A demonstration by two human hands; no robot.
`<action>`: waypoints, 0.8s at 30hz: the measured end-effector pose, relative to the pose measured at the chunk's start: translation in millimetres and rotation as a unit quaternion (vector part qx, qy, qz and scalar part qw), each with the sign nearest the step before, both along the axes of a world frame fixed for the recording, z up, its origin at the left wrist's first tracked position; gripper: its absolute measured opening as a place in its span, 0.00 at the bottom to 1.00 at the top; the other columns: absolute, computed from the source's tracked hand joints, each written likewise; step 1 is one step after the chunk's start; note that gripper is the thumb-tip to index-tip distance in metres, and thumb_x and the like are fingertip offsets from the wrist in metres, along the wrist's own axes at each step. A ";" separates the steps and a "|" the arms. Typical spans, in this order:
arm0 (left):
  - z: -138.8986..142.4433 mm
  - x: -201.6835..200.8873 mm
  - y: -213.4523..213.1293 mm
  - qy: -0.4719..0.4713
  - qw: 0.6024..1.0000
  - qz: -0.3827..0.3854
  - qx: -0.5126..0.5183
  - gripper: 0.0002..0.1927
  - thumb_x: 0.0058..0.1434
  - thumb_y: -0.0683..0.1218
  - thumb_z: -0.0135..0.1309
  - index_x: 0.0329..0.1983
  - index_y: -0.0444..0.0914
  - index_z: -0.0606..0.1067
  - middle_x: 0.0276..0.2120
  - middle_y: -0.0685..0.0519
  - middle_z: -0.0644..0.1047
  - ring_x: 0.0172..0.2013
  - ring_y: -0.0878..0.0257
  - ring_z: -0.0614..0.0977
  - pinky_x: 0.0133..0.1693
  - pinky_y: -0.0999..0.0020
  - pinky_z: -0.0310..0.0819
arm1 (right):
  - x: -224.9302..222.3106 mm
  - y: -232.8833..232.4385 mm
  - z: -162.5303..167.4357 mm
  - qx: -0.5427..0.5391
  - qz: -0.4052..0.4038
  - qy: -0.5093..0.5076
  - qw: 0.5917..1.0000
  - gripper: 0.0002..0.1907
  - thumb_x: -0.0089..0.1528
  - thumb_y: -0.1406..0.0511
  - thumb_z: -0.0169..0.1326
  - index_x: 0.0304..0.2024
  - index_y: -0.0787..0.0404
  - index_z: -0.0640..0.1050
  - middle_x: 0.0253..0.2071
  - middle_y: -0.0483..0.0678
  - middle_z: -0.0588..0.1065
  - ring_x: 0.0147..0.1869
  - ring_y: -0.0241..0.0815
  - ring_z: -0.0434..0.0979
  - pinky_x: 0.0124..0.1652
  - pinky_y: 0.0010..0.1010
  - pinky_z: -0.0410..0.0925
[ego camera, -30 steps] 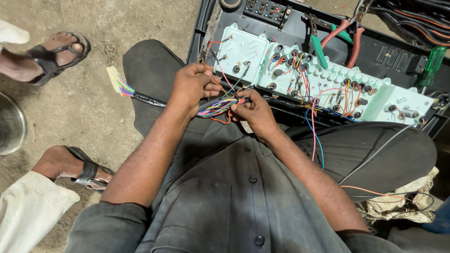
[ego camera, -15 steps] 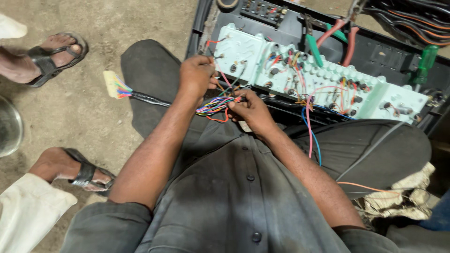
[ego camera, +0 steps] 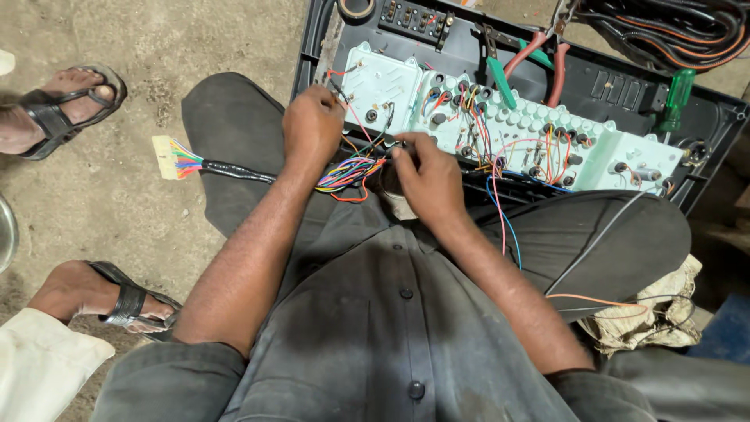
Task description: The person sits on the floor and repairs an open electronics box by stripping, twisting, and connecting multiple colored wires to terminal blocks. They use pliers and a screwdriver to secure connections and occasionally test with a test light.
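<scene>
The left hand (ego camera: 312, 123) pinches a thin wire just by the pale green board (ego camera: 500, 129); the right hand (ego camera: 428, 178) grips the bunch of coloured wires (ego camera: 351, 173) beside its fingers

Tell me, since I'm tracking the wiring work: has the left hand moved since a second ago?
Yes. The left hand has gone up from the coloured wire bundle to the pale green panel.
</scene>
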State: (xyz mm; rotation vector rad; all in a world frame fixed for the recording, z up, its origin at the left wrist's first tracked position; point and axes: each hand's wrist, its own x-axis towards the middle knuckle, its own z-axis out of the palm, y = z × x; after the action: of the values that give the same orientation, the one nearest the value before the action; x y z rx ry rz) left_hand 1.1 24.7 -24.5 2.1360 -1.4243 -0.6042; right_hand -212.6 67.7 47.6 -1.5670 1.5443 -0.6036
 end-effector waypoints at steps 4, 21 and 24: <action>10.4 -1.1 -5.2 0.044 0.998 0.001 -0.039 0.07 0.56 0.40 0.60 0.38 0.36 0.79 0.33 0.43 0.82 0.36 0.48 0.83 0.38 0.54 0.75 | 2.9 -10.9 5.5 0.007 0.011 -0.061 0.998 0.11 0.66 0.64 0.56 0.50 0.60 0.80 0.31 0.50 0.80 0.33 0.38 0.78 0.35 0.32 0.71; -2.9 -3.1 -7.2 0.016 0.983 -0.128 -0.129 0.09 0.58 0.39 0.63 0.42 0.39 0.84 0.37 0.44 0.79 0.39 0.47 0.81 0.40 0.54 0.74 | -5.1 17.2 -15.7 0.063 0.143 -0.042 0.987 0.14 0.64 0.60 0.54 0.49 0.59 0.79 0.44 0.51 0.81 0.48 0.50 0.83 0.47 0.38 0.73; -4.8 -3.2 -7.3 0.013 0.982 -0.136 -0.131 0.08 0.60 0.38 0.62 0.42 0.40 0.84 0.38 0.45 0.79 0.39 0.49 0.82 0.41 0.55 0.75 | -7.4 18.3 -17.8 0.037 0.154 -0.036 0.987 0.13 0.64 0.61 0.54 0.48 0.59 0.79 0.44 0.52 0.81 0.49 0.52 0.82 0.48 0.40 0.73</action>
State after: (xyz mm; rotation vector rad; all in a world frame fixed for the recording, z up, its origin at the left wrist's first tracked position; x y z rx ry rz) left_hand -2.1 17.3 -29.3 1.7402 -1.6934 -0.5068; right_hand -220.1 86.0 29.8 -1.6654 1.2230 -0.4193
